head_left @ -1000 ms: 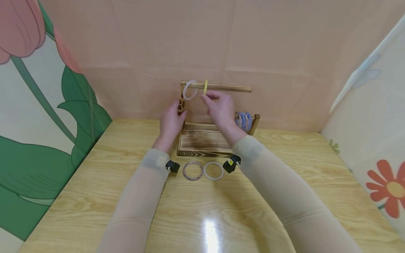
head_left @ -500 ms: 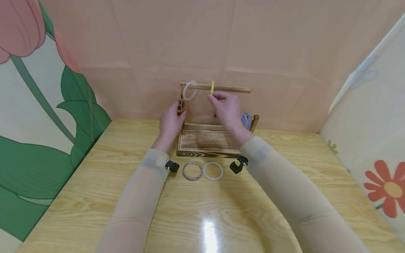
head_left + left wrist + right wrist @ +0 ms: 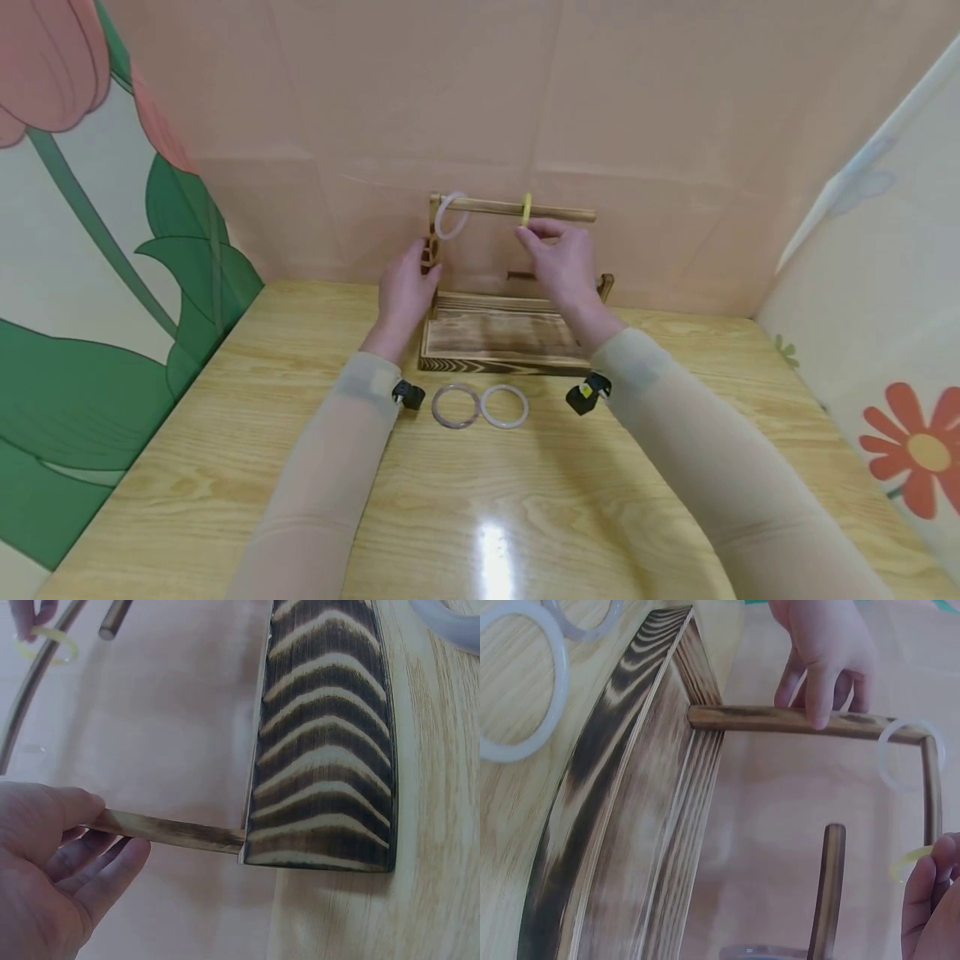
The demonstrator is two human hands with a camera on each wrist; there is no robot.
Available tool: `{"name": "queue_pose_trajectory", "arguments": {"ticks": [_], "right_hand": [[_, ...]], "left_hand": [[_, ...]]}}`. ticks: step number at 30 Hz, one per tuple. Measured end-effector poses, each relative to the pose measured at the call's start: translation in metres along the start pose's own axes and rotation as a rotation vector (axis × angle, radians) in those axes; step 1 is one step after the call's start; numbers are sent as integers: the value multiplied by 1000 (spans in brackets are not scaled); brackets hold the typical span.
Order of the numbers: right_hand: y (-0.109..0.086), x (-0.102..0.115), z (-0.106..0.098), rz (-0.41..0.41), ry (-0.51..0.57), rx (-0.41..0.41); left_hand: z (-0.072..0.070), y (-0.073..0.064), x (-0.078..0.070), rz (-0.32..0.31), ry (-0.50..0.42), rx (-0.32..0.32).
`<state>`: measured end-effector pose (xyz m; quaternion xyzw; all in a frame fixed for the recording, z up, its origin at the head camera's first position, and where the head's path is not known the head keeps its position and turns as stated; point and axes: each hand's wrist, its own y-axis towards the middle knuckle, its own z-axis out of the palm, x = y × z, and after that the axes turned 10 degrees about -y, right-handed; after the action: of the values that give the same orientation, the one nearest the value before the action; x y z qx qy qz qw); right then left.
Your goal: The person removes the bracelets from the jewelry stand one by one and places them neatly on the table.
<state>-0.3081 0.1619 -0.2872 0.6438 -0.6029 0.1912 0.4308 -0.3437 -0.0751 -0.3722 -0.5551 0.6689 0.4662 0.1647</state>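
Note:
My left hand (image 3: pixel 408 287) grips the left upright post (image 3: pixel 172 830) of a wooden bangle rack (image 3: pixel 502 336), thumb on one side and fingers on the other. My right hand (image 3: pixel 562 262) pinches the lower edge of a yellow bangle (image 3: pixel 527 202), which encircles the rack's upper rod (image 3: pixel 487 206). The rod's free end lies to the right of it. Near the left post, a pale translucent bangle (image 3: pixel 438 223) hangs on the same rod. Behind my right hand, the blue bangles of the lower rod (image 3: pixel 521 276) are hidden in the head view.
A purplish bangle (image 3: pixel 455 427) and a white bangle (image 3: pixel 505 426) lie side by side on the wooden table (image 3: pixel 420 492), in front of the rack. A short right post (image 3: pixel 607 287) carries the lower rod. A pink backdrop (image 3: pixel 375 100) stands close behind.
My right hand has slid the yellow bangle rightward along the upper rod, toward its free end. It now covers the blue bangles seen earlier. My left hand stays on the post.

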Motion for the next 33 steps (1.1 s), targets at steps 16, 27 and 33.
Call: {"name": "queue_pose_trajectory", "arguments": {"ticks": [16, 27, 33], "right_hand": [[3, -18, -24, 43, 22, -50], [3, -29, -40, 54, 32, -56], [3, -36, -50, 79, -3, -67]], "left_hand": [[1, 0, 2, 12, 8, -13], [2, 0, -1, 5, -1, -1], [3, 0, 0, 8, 1, -6]]}}
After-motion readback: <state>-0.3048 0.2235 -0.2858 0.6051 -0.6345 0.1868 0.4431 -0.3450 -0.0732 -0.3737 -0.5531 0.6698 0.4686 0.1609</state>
